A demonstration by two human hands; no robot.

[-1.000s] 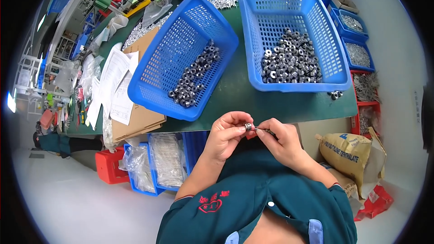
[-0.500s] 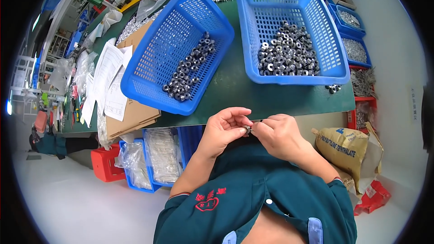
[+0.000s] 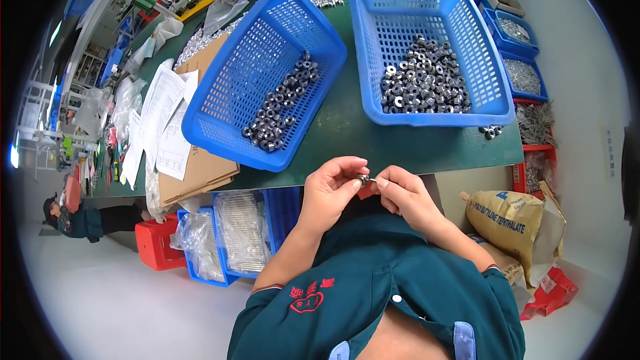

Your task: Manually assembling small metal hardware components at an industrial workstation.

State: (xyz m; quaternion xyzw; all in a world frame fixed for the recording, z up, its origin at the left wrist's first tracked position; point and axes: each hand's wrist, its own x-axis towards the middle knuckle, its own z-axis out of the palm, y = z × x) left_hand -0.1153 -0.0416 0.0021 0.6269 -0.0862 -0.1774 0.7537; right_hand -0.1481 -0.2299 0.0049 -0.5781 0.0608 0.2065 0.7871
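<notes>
Green-topped workbench [image 3: 337,141]: beyond the hands, from ten to two o'clock.
Right blue perforated plastic basket [image 3: 440,119]: set at one o'clock, bearing a heap of dark-and-silver metal rings [image 3: 427,83].
Left blue perforated plastic basket [image 3: 227,151]: angled at eleven o'clock, bearing a smaller spread of similar rings [image 3: 277,110].
Left bare hand [image 3: 327,193]: closed in a fingertip pinch on a small cylindrical metal part [image 3: 362,178].
Right bare hand [image 3: 410,197]: at three o'clock from the left, apparently pinched on a thin metallic piece [image 3: 371,181], too small to identify.
Drop risk: possible fall short of the bench, if pushed off-line or pinched too loosely.
Part in grip: at the left fingertips, clear of the palm, with the thin piece at three o'clock, contact unclear.
</notes>
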